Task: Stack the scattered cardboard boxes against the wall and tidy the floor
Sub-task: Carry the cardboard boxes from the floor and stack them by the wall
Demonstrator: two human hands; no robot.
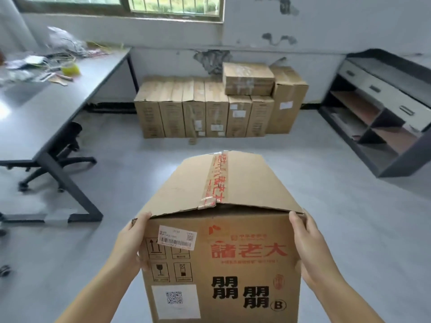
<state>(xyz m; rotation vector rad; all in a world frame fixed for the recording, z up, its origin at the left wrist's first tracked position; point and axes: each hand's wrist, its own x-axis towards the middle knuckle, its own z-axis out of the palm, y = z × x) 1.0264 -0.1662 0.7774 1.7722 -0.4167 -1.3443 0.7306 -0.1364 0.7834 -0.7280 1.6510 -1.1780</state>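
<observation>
A large cardboard box (233, 257) with red tape and red printed characters fills the near centre, carried in front of me above the floor. My left hand (131, 241) presses its left side, the thumb lying across the front corner. My right hand (307, 248) presses the right side, fingers straight. Against the far wall stands a row of several upright cardboard boxes (193, 108), with a smaller box (248, 78) lying on top and a taller box (288, 99) at the row's right end.
A grey desk (58, 96) with cluttered wires and a yellow tape roll stands at the left, with an office chair base (58, 159) under it. A dark shelf unit with drawers (384, 113) stands at the right. Grey floor (233, 143) lies between me and the stacked boxes.
</observation>
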